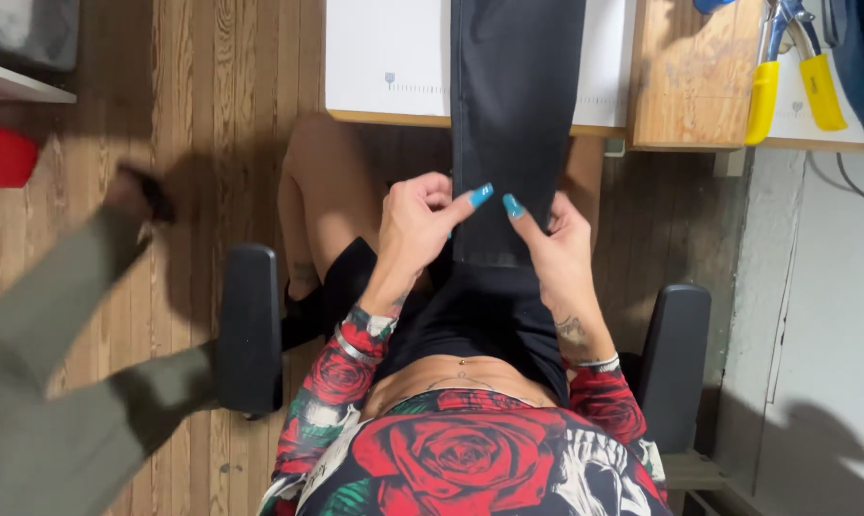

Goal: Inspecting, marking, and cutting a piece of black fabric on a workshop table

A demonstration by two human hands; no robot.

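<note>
One strip of dark denim hangs from the table edge to the lap. Both hands meet at its lower hem: left hand fingers pinch its left edge, right hand fingers clamp its right edge. Two yellow-handled tools lie on the table; wooden floor below.

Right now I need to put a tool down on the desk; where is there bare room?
The white desk top left of the dark fabric strip is bare. The wooden board right of it is bare up to the yellow-handled pliers, which crowd the corner.
</note>
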